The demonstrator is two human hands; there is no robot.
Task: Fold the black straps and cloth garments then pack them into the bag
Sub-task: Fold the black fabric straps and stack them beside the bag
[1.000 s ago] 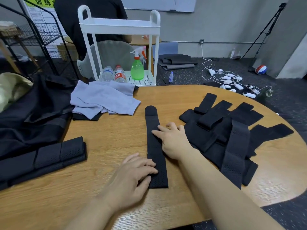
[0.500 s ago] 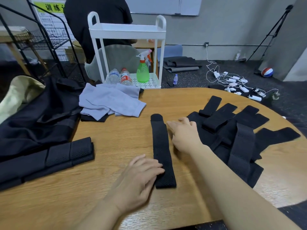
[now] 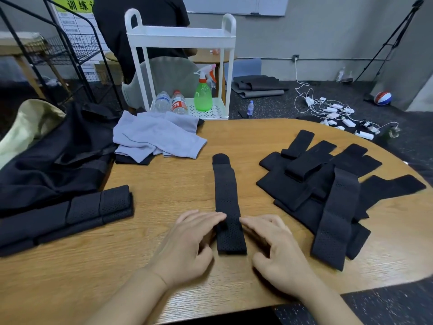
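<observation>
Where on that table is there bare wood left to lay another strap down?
Bare wood lies between the folded straps on the left and the long strap in the middle, and along the far edge behind the strap pile. The right side is crowded by that pile; the grey cloth fills the far left.

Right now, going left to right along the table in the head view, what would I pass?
Folded black straps → left hand → long black strap → right hand → pile of unfolded black straps.

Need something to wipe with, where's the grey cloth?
The grey cloth lies on the table's far left side, before the white cart.
</observation>
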